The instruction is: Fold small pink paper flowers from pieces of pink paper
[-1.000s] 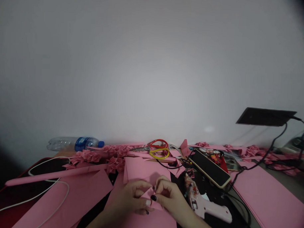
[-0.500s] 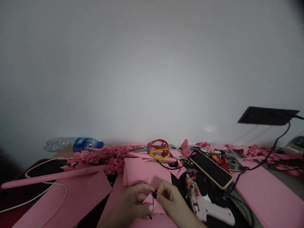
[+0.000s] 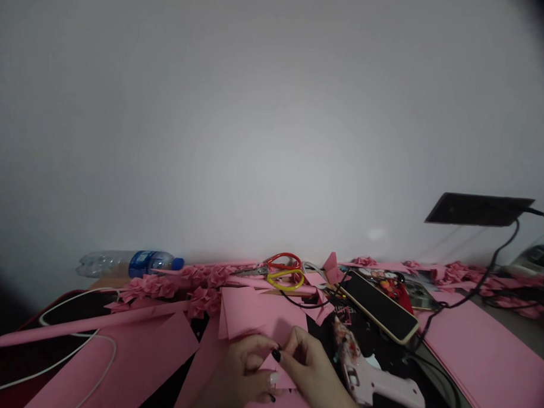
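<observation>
1. Left hand (image 3: 242,372) and right hand (image 3: 311,366) meet low in the view, fingertips together and both pinched on a small pink paper piece (image 3: 281,377); it sits between the two thumbs, above a larger pink sheet (image 3: 259,313).
2. Both wrists are cut off by the bottom edge; the fingers cover most of the small pink paper piece, so its folds cannot be made out.
3. Far left of the small pink paper piece, a white cable (image 3: 77,346) loops over dark cloth and runs out at the left edge; a rolled pink strip (image 3: 84,325) lies across it.
4. Behind and to the left of the piece, a water bottle (image 3: 129,263) lies on its side against the wall; its label is too blurred to read; paper flowers (image 3: 162,285) are heaped just in front of it.
5. Straight behind the piece lie scissors (image 3: 284,270) with red and yellow handles; pink scraps hide part of the blades.
6. Right of the piece a pink glue gun (image 3: 377,386) lies close beside the right hand; behind it, a phone (image 3: 380,305) with a dark screen.
7. Far right of the piece, a black cable (image 3: 478,282) climbs to a dark flat panel (image 3: 477,209); the device (image 3: 535,259) at the edge is blurred and cut off.
</observation>
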The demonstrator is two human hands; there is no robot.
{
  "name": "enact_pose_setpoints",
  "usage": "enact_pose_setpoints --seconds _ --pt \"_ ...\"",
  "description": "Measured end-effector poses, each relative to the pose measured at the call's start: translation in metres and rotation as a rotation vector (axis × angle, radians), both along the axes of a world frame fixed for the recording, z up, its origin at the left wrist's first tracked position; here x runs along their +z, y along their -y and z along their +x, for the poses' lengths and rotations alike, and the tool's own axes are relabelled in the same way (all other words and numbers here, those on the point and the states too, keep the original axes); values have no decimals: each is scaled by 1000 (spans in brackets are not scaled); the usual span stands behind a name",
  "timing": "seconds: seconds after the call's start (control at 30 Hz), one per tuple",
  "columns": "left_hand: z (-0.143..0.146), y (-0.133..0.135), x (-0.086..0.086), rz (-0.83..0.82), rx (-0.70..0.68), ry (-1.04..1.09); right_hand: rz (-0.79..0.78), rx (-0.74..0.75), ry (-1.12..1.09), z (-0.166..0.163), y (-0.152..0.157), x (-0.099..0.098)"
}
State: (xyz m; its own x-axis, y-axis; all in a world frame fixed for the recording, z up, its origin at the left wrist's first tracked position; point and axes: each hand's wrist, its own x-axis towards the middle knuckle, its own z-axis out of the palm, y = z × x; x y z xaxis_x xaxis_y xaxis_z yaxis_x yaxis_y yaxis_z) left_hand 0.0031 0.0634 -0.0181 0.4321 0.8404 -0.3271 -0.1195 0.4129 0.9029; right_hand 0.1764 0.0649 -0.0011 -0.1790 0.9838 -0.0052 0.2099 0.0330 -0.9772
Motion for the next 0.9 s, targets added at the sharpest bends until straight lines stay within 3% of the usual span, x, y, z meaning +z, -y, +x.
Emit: enact_pose_setpoints --seconds 0.23,0.47,0.6,0.73,0.9 --pt "1 1 4 2 19 -67 -2 -13 -38 0 -2 -2" --pt "-7 -2 15 -4 48 -90 -63 83 -306 3 -2 -1" --pt "-9 -3 13 9 65 -78 8 98 -269 1 -1 2" --pt "-5 -1 10 54 66 -70 -50 153 -179 -2 0 4" --pt "0 1 19 55 83 -90 -90 151 -79 -2 2 7"
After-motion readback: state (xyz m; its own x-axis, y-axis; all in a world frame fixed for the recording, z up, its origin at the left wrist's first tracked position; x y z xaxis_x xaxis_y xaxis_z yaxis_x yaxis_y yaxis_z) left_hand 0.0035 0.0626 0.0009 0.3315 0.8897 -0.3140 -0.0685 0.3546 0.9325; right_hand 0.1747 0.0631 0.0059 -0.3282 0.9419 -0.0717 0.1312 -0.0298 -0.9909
